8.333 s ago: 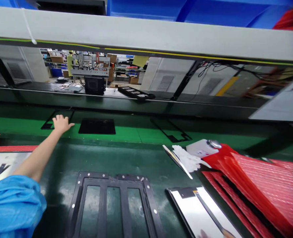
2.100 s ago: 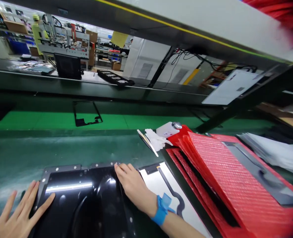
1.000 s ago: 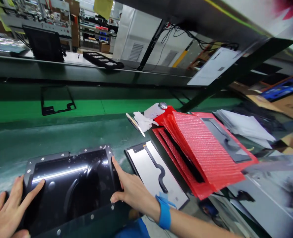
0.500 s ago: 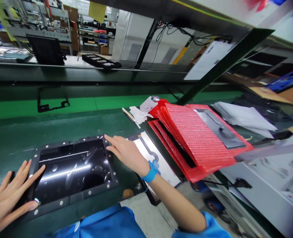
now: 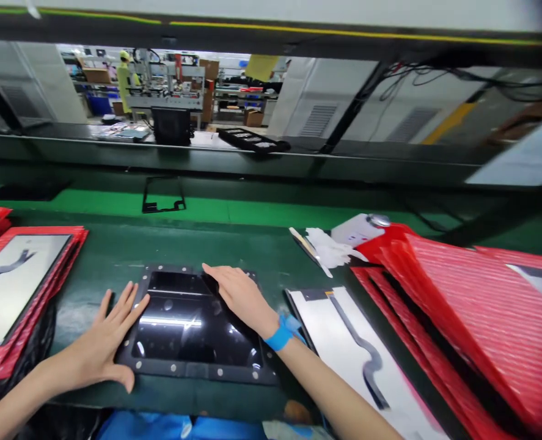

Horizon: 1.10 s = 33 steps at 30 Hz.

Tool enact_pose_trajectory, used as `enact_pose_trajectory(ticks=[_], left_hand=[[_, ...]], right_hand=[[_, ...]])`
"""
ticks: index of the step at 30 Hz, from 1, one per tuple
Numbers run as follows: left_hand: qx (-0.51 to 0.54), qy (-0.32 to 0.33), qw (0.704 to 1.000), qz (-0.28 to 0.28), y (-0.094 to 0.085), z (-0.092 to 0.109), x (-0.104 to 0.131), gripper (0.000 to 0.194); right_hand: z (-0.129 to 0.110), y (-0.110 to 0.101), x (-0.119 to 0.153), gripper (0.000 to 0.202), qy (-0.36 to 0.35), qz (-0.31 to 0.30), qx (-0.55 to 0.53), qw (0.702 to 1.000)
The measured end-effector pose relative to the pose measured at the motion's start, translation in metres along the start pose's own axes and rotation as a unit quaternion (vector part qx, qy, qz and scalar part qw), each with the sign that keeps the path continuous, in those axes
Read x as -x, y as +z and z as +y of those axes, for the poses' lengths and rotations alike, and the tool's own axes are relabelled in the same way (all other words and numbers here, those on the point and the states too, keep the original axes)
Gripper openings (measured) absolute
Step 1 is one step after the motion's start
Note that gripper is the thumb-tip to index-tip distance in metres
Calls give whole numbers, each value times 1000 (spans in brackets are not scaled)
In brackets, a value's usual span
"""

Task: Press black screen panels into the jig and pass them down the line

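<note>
A glossy black panel (image 5: 183, 330) lies flat in a dark frame (image 5: 197, 370) with round silver dots along its border, on the green bench. My left hand (image 5: 108, 342) rests at the frame's left side, fingers spread, its fingertips on the edge. Over the far side of the panel is my right hand (image 5: 243, 299), wearing a blue wristband (image 5: 280, 333). Its fingers are bent together at the panel's far edge, and what they grip, if anything, is hidden.
On the right lie a white-backed panel (image 5: 344, 342) with a flat cable, red bubble bags (image 5: 486, 305), white tissue (image 5: 330, 247) and a bottle (image 5: 357, 229). Another white-backed panel (image 5: 23, 269) tops red bags at left. A thin black frame (image 5: 163, 209) lies beyond.
The view has swung left, bringing the left stack into sight. My right hand has moved from the panel's far right corner to the middle of its far edge, and its fingers have drawn together.
</note>
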<state>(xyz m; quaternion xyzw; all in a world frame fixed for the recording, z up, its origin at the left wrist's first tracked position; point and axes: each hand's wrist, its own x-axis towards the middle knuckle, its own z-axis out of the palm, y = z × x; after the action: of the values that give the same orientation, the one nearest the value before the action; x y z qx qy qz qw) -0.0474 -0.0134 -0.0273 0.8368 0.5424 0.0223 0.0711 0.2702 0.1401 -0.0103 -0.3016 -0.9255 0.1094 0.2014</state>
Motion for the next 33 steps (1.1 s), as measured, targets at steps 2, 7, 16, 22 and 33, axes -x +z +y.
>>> enact_pose_trajectory(ticks=[2, 7, 16, 22, 33], left_hand=[[5, -3, 1000, 1, -2, 5, -1, 136], [4, -27, 999, 21, -4, 17, -2, 140], [79, -42, 996, 29, 0, 19, 1, 143], [210, -103, 964, 125, 6, 38, -7, 86], [580, -147, 732, 326, -54, 9, -199, 36]], right_hand=[[-6, 2, 0, 57, -23, -12, 30, 999], [-19, 2, -12, 51, -70, -57, 110, 990], [10, -6, -45, 35, 65, -84, -186, 977], [11, -33, -54, 37, 66, -142, -312, 937], [8, -130, -41, 28, 80, 209, -50, 973]])
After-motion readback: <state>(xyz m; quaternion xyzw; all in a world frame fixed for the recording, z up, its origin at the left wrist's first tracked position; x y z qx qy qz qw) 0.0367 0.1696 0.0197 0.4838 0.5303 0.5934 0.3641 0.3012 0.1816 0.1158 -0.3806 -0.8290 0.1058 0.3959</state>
